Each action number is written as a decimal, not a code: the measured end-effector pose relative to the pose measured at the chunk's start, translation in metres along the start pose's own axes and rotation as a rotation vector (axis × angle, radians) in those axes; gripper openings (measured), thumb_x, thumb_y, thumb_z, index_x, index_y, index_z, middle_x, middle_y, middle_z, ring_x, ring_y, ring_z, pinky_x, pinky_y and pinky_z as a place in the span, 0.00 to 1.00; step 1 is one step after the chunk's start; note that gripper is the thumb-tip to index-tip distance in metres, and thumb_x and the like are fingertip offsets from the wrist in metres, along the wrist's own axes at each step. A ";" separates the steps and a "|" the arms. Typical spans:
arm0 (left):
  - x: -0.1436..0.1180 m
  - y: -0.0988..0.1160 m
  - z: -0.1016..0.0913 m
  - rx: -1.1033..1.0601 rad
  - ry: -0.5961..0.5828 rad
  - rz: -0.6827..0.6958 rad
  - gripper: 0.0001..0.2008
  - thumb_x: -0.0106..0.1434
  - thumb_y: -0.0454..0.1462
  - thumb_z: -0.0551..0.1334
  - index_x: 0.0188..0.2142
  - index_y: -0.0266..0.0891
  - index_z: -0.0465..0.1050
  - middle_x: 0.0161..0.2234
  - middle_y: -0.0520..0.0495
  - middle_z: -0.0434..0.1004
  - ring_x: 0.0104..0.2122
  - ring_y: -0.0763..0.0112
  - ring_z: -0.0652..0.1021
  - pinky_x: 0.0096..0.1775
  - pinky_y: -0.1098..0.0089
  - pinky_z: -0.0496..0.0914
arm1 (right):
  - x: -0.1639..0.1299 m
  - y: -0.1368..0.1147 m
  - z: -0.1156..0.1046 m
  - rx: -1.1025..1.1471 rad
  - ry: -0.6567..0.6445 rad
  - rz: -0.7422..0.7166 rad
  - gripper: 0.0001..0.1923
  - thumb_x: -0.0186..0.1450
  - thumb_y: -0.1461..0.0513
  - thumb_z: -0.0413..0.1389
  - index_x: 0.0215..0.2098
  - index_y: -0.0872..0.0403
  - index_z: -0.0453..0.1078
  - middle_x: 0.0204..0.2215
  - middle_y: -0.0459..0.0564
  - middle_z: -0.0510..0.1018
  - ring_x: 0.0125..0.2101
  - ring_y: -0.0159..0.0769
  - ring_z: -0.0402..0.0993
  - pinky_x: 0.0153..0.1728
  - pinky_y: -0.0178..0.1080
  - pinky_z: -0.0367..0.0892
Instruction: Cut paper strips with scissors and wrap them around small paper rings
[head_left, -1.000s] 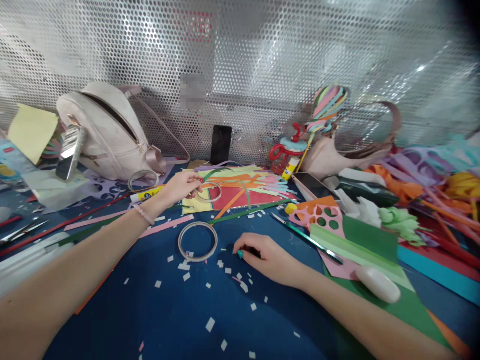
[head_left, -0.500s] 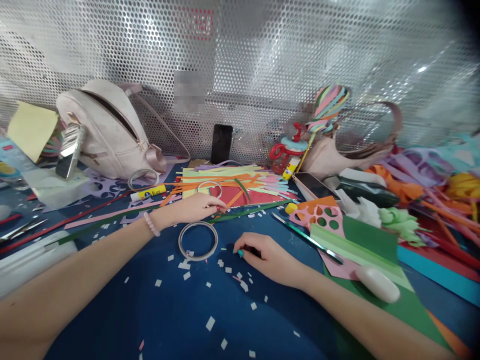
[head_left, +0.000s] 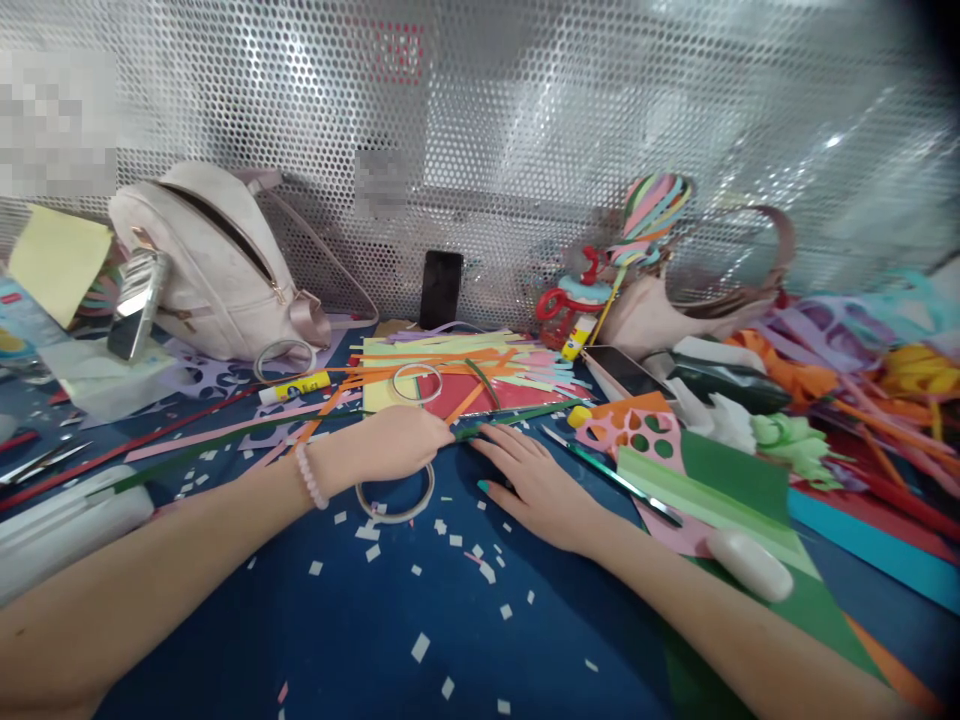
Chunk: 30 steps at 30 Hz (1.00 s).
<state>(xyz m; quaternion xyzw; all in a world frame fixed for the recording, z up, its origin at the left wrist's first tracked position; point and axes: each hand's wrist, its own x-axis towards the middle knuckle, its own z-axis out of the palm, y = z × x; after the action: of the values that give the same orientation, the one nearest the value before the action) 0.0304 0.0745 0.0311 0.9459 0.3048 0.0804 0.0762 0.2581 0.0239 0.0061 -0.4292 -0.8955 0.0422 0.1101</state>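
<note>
My left hand [head_left: 401, 445], with a pink bead bracelet [head_left: 310, 475] at the wrist, is closed over a long green paper strip [head_left: 525, 414] that runs across the table. Beside it, my right hand [head_left: 529, 485] lies with its fingers stretched out, the fingertips at the same strip close to my left knuckles. Its thumb, with a teal nail, points left. A large tape ring [head_left: 396, 517] lies flat and is partly hidden under my left hand. Just beyond the hands, a smaller ring [head_left: 418, 383] rests on orange, yellow and pastel paper strips [head_left: 472, 352] and a red sheet [head_left: 491, 395].
White paper scraps [head_left: 421, 647] dot the blue table. At the left are a backpack [head_left: 202, 260], a glue stick [head_left: 295, 387] and scissors [head_left: 45, 460]. A black phone [head_left: 441, 290] stands at the back. A cutter knife [head_left: 611, 475], green sheets [head_left: 739, 480] and a white mouse-shaped object [head_left: 750, 563] lie right.
My left hand has come nearer and closed on the green strip. My right hand has moved forward and its curled fingers have stretched out toward the strip.
</note>
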 end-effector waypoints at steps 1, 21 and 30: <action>0.000 0.002 0.000 -0.010 -0.010 -0.004 0.16 0.58 0.30 0.53 0.43 0.39 0.74 0.41 0.43 0.78 0.41 0.63 0.77 0.44 0.66 0.68 | 0.000 0.002 0.000 -0.010 -0.006 0.013 0.23 0.66 0.58 0.47 0.58 0.54 0.58 0.60 0.56 0.59 0.60 0.46 0.51 0.57 0.53 0.54; 0.012 -0.003 0.004 -0.652 0.039 -0.280 0.18 0.57 0.33 0.51 0.43 0.35 0.74 0.48 0.47 0.75 0.45 0.70 0.75 0.45 0.73 0.68 | 0.003 -0.003 -0.004 -0.074 -0.061 0.060 0.22 0.66 0.61 0.45 0.57 0.54 0.60 0.56 0.53 0.64 0.55 0.45 0.56 0.53 0.52 0.56; 0.012 -0.004 0.013 -0.785 -0.037 -0.344 0.19 0.57 0.36 0.55 0.48 0.37 0.72 0.47 0.46 0.76 0.44 0.66 0.75 0.46 0.69 0.67 | 0.003 -0.004 -0.004 -0.047 -0.082 0.046 0.24 0.65 0.61 0.45 0.60 0.51 0.56 0.59 0.48 0.62 0.56 0.46 0.54 0.54 0.54 0.55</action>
<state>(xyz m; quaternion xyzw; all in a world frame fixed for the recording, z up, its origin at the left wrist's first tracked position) 0.0400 0.0837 0.0185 0.7819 0.4031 0.1596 0.4480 0.2538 0.0235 0.0110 -0.4502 -0.8898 0.0411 0.0623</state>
